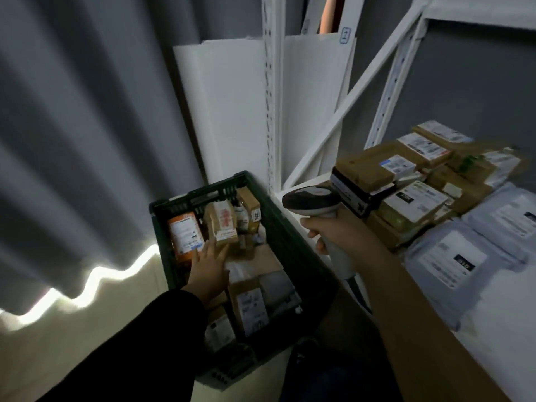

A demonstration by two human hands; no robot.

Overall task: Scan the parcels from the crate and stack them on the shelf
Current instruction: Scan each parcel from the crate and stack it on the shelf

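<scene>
A dark green crate [293, 242] stands on the floor with several parcels inside. My left hand [209, 269] reaches down into it, fingers straight, touching an orange parcel [184, 233] and a brown cardboard parcel [223, 224]. My right hand [338, 230] grips the handle of a grey and white barcode scanner [311, 200] above the crate's right side, by the front corner of the white shelf [507, 338]. On the shelf lie stacked brown boxes [368, 166] and grey mailer bags [464, 256].
A grey curtain [87, 140] hangs at the left, with light along its hem. White boards [226, 111] lean behind the crate. White shelf uprights [271, 97] and a diagonal brace [353, 97] stand between crate and shelf.
</scene>
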